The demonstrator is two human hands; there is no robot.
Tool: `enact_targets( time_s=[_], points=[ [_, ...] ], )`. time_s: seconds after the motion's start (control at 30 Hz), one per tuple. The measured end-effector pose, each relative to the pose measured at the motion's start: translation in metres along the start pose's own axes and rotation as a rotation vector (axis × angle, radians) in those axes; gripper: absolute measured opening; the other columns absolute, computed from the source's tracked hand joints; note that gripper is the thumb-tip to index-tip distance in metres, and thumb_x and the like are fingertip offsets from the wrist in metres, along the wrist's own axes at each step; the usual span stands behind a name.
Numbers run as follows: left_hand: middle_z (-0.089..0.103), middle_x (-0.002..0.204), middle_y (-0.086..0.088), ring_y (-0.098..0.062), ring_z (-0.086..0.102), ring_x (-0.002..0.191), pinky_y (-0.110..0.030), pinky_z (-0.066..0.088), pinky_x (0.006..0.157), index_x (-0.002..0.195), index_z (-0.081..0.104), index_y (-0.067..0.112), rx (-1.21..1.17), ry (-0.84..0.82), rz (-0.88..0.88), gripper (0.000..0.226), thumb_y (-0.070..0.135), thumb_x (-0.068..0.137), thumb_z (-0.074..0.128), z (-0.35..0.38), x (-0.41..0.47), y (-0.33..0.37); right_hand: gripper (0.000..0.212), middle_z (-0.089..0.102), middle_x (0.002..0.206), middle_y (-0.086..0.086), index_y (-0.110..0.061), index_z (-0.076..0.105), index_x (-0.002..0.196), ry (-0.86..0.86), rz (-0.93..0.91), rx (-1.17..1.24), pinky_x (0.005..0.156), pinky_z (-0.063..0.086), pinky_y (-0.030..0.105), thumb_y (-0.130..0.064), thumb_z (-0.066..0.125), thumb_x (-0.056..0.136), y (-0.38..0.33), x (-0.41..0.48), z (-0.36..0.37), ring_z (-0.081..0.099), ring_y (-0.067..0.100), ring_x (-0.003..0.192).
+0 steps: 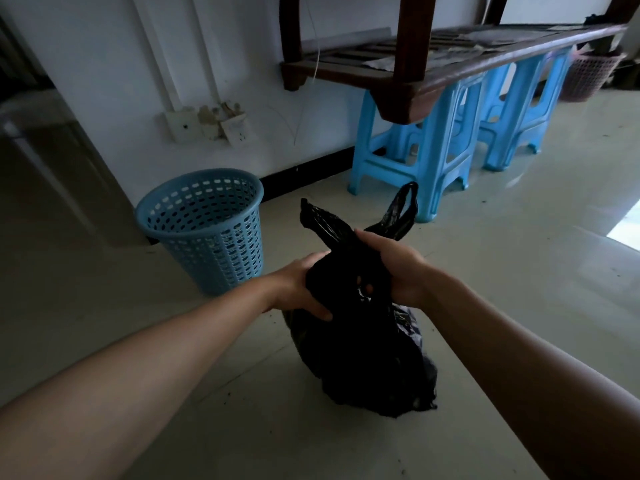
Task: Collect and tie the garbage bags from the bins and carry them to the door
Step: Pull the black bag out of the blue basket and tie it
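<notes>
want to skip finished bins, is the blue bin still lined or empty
Empty, as far as shows: the blue bin has bare mesh walls, and the black bag sits outside on the floor.

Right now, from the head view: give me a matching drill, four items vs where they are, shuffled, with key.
Items:
1. black garbage bag
2. blue bin
3. blue stools
4. pinkish basket

Places:
A. under the wooden bench
B. far right, by the bench's end
C. on the floor, in both hands
D. left of the bag, near the wall

Pairs: 1-C, 2-D, 3-A, 4-B
</notes>
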State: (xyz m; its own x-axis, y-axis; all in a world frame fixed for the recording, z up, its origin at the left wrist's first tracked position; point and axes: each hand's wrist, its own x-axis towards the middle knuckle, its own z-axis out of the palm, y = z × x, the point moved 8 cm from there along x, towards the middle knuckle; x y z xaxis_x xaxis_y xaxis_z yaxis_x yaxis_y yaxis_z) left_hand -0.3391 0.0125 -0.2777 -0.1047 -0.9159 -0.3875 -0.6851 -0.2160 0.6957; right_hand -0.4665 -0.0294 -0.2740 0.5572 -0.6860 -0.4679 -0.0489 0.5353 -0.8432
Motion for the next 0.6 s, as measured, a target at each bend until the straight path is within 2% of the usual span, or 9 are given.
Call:
enact_targets(
  time_s=[0.1, 0.17, 0.23, 0.3, 0.37, 0.43, 0.47, 0.53, 0.6],
  points=[
    [0.068, 0.108, -0.008, -0.021, 0.065, 0.100, -0.032, 0.052, 0.085, 0.115, 0.060, 0.007, 0.046, 0.056, 0.011, 0.045, 0.014, 0.074, 0.077, -0.004, 0.000, 0.005, 0.028, 0.065, 0.067, 0.004, -0.007, 0.063, 0.094, -0.004, -0.038, -0.012, 0.043, 0.039, 0.025, -0.034, 0.057, 0.093, -0.011, -0.003, -0.002, 0.055, 0.016, 0.049],
    [0.071, 0.089, -0.008, -0.018, 0.067, 0.080, -0.025, 0.050, 0.070, 0.096, 0.065, 0.006, -0.006, 0.124, 0.003, 0.023, 0.018, 0.078, 0.073, -0.012, -0.001, 0.004, 0.021, 0.063, 0.065, 0.003, -0.008, 0.062, 0.089, 0.052, -0.056, 0.016, 0.042, 0.036, 0.025, -0.029, 0.058, 0.092, -0.016, -0.002, -0.014, 0.053, 0.015, 0.050],
    [0.067, 0.068, -0.004, -0.015, 0.064, 0.060, -0.020, 0.048, 0.057, 0.079, 0.065, 0.010, -0.134, 0.216, -0.024, 0.006, 0.013, 0.079, 0.070, -0.022, -0.003, 0.003, 0.014, 0.060, 0.066, 0.002, -0.010, 0.058, 0.089, 0.134, -0.053, 0.092, 0.037, 0.034, 0.021, -0.023, 0.061, 0.089, -0.017, 0.002, -0.033, 0.049, 0.013, 0.049],
    [0.061, 0.058, -0.005, -0.016, 0.058, 0.047, -0.019, 0.045, 0.047, 0.072, 0.062, 0.008, -0.372, 0.287, -0.056, 0.011, 0.000, 0.079, 0.062, -0.030, -0.005, 0.001, 0.014, 0.055, 0.069, 0.002, -0.011, 0.053, 0.096, 0.184, -0.046, 0.223, 0.034, 0.031, 0.019, -0.019, 0.061, 0.087, -0.014, 0.006, -0.049, 0.042, 0.010, 0.045],
    [0.058, 0.058, -0.012, -0.023, 0.057, 0.049, -0.022, 0.048, 0.048, 0.072, 0.061, 0.002, -0.594, 0.325, -0.038, 0.014, -0.011, 0.075, 0.055, -0.035, -0.007, 0.006, 0.014, 0.048, 0.067, 0.000, -0.014, 0.050, 0.099, 0.154, -0.050, 0.345, 0.034, 0.030, 0.018, -0.017, 0.057, 0.088, -0.014, 0.007, -0.054, 0.037, 0.007, 0.039],
    [0.059, 0.062, -0.015, -0.025, 0.058, 0.054, -0.025, 0.050, 0.053, 0.076, 0.063, 0.000, -0.696, 0.323, -0.008, 0.015, -0.011, 0.075, 0.052, -0.039, -0.007, 0.012, 0.006, 0.041, 0.056, -0.002, -0.013, 0.050, 0.092, 0.052, -0.049, 0.412, 0.035, 0.028, 0.017, -0.019, 0.051, 0.091, -0.015, 0.005, -0.046, 0.033, 0.007, 0.037],
    [0.058, 0.065, -0.014, -0.024, 0.058, 0.054, -0.024, 0.050, 0.054, 0.079, 0.063, 0.001, -0.737, 0.272, 0.002, 0.015, -0.008, 0.077, 0.051, -0.037, -0.008, 0.017, 0.012, 0.037, 0.050, -0.003, -0.012, 0.050, 0.083, 0.014, -0.041, 0.439, 0.036, 0.027, 0.017, -0.020, 0.049, 0.092, -0.016, 0.003, -0.041, 0.032, 0.007, 0.037],
    [0.056, 0.068, -0.011, -0.019, 0.057, 0.051, -0.022, 0.048, 0.052, 0.083, 0.063, 0.005, -0.822, 0.064, -0.002, 0.011, 0.003, 0.083, 0.052, -0.025, -0.009, 0.029, 0.026, 0.036, 0.043, -0.004, -0.013, 0.052, 0.072, -0.031, -0.039, 0.472, 0.037, 0.026, 0.017, -0.025, 0.047, 0.095, -0.019, 0.001, -0.033, 0.030, 0.008, 0.037],
    [0.060, 0.069, -0.006, -0.017, 0.058, 0.053, -0.022, 0.049, 0.053, 0.091, 0.064, 0.006, -0.807, -0.108, -0.012, 0.016, 0.020, 0.086, 0.058, -0.009, -0.014, 0.039, 0.034, 0.055, 0.052, -0.002, -0.011, 0.065, 0.076, -0.047, -0.070, 0.489, 0.036, 0.027, 0.015, -0.028, 0.044, 0.098, -0.023, 0.000, -0.028, 0.031, 0.005, 0.035]
  ],
)
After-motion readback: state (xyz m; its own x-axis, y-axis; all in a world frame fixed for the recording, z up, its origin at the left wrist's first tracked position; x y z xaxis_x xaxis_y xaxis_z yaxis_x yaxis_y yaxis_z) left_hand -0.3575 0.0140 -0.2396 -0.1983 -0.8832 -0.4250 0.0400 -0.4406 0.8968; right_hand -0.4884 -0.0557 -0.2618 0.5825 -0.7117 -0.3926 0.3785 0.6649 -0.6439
